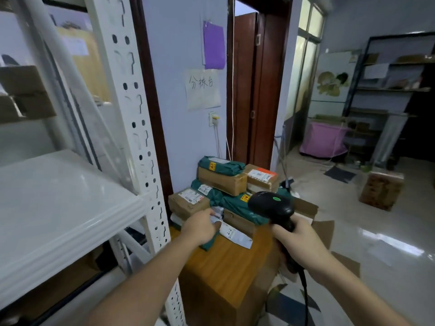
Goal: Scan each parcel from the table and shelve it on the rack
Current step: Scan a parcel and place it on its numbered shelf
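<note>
Lying flat on the near part of the wooden table [226, 262], at the foot of the parcel pile: a green soft parcel [210, 242] with a white label [231, 234], long axis running from the near left toward the far right. Being gripped at its left end by the left hand [200, 228], thumb pressing on the label's edge, the other fingers curling under and out of sight. Pointing down and leftward over that label: a black barcode scanner [271, 204], head with a green dot on top, handle slanting down to the right. Being clasped around the handle by the right hand [299, 241], fingers fully wrapped, cable trailing below. Stacking up behind: brown cardboard boxes [222, 181] and more green bags against the wall. Standing just left of the table: the white rack [150, 142], a bare glossy shelf [58, 203] at table height.
</note>
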